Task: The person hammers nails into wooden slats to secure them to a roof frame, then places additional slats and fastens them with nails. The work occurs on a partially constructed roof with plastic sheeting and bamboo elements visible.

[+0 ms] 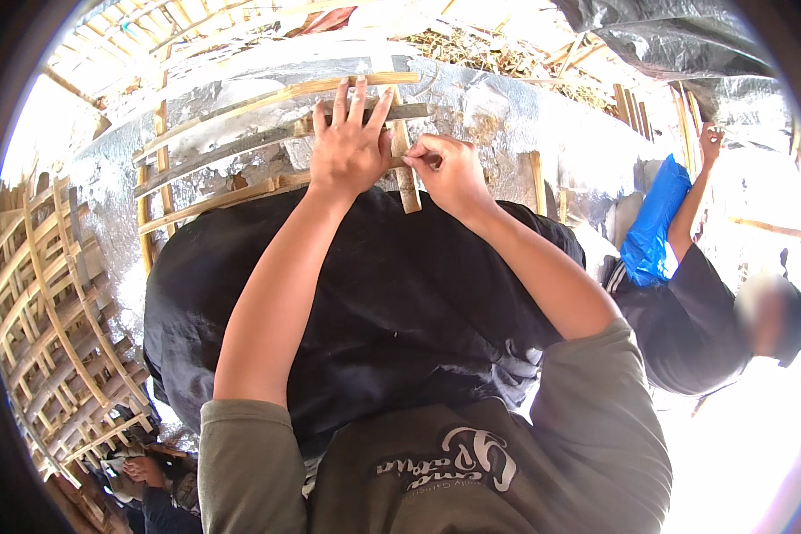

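In front of me lies a frame of split bamboo strips, with long slats [227, 155] running left to right and short crosspieces [407, 189] set across them. My left hand [351, 151] rests flat on the slats near their right end, fingers spread, pressing from above. Beside it, my right hand [454, 175] is closed in a pinch at the right-hand crosspiece, where a slat end meets it. What sits between thumb and forefinger is too small to make out. Black cloth [347, 294] covers my lap, just below the frame.
Bamboo lattice panels [58, 329] are piled at the left. A co-worker [694, 329] is at the right, near a blue plastic bag [657, 222]. Another person's hand [142, 470] shows at lower left. A silvery sheet [529, 116] covers the ground; wooden stakes [632, 111] stand beyond.
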### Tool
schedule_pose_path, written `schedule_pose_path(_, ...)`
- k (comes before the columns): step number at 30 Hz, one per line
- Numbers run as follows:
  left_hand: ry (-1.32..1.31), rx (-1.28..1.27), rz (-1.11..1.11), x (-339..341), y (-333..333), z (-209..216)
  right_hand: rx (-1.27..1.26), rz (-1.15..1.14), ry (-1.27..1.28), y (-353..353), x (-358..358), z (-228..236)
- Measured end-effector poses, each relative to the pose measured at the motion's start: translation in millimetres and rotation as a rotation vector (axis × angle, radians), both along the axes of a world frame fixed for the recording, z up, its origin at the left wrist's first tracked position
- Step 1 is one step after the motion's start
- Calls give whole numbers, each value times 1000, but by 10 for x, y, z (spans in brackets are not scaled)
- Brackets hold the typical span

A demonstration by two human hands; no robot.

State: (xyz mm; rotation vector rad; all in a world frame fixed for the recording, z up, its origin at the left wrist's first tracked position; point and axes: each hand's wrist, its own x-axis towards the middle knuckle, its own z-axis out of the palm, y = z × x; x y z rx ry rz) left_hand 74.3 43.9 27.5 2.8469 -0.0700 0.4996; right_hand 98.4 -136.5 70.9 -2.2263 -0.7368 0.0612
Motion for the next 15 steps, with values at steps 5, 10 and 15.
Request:
schedule_pose_path(5,27,-12,5,-10,17,-21,14,-24,-127,34,-60,-67)
schedule_pose_path(10,52,-15,7,-4,10,-40,-8,-16,-205,4,-85,-117)
schedule_pose_path(15,81,-11,15,-14,1,-2,-4,-4,-234,-12,-91,-131)
